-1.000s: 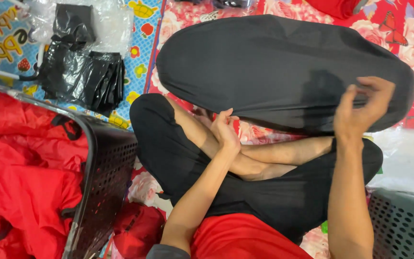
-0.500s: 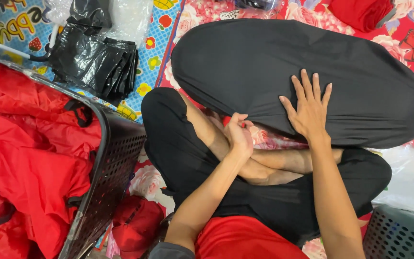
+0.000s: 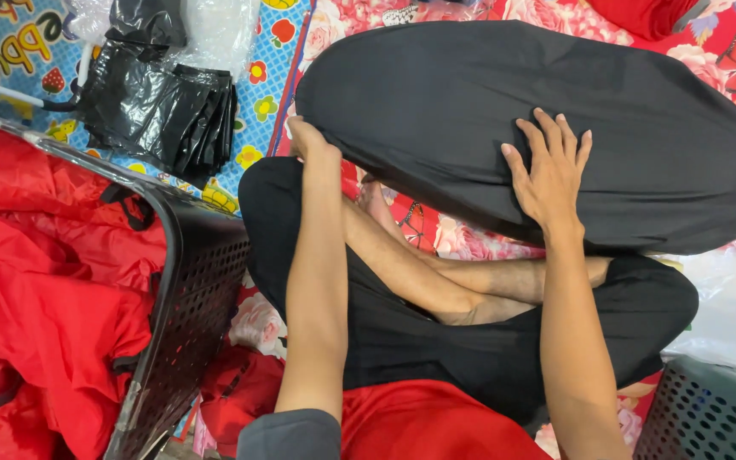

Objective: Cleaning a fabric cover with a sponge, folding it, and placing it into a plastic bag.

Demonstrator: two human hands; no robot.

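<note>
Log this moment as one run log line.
left hand: gripping black cloth edge | right hand: flat on cloth | basket: red garments inside

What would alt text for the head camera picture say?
A person sitting cross-legged presses the right hand flat on a large black oval fabric piece while the left hand grips its edge. A dark basket of red cloth stands to the left.
</note>
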